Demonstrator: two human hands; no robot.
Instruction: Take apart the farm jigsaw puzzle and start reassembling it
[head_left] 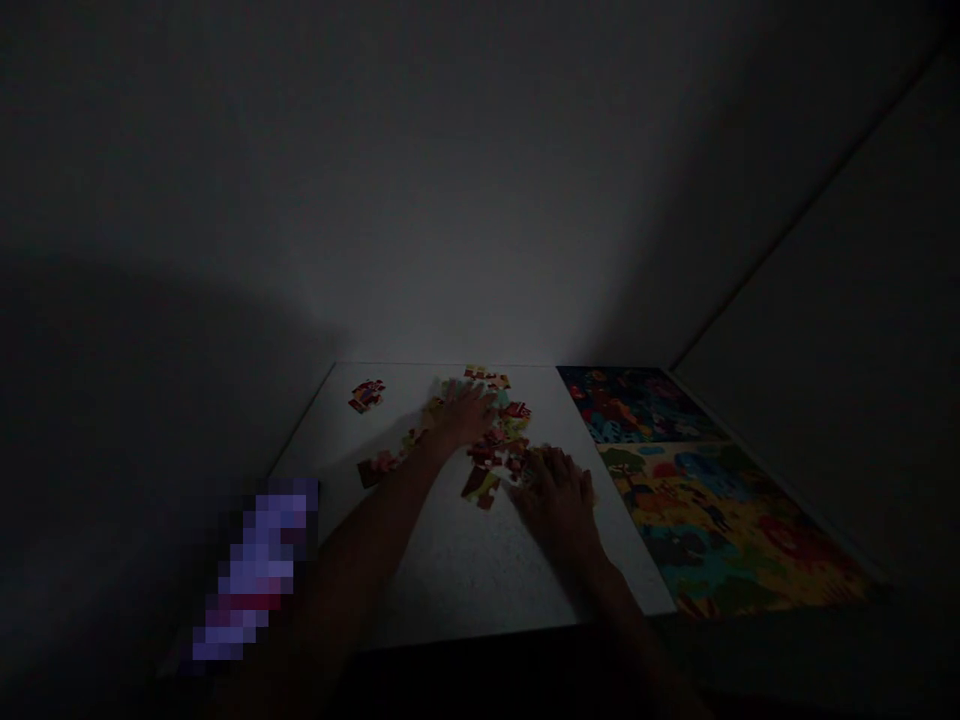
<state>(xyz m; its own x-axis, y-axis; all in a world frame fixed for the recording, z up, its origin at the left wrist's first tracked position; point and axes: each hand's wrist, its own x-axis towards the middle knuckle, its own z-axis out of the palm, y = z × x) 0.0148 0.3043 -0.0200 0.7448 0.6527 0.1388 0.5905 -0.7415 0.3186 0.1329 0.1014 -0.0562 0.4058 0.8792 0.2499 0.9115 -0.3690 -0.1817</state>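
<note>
In dim light, loose jigsaw puzzle pieces (pixel 487 455) lie in a heap in the middle of a white table (pixel 465 570). My left hand (pixel 466 412) rests on the far part of the heap, fingers stretched out and apart. Closer to me, my right hand (pixel 556 492) lies over pieces at the heap's right side, its fingers spread and slightly bent. What is under both palms is hidden. A few pieces sit to the left of the left forearm, and a small separate cluster of puzzle pieces (pixel 367 395) is at the far left.
Along the table's right side lie two assembled puzzles: a dark-coloured one (pixel 637 405) at the back and a yellow animal scene (pixel 735 530) in front. A pale wall (pixel 450 220) stands behind the table. A pixelated purple shape (pixel 259 570) is at the lower left.
</note>
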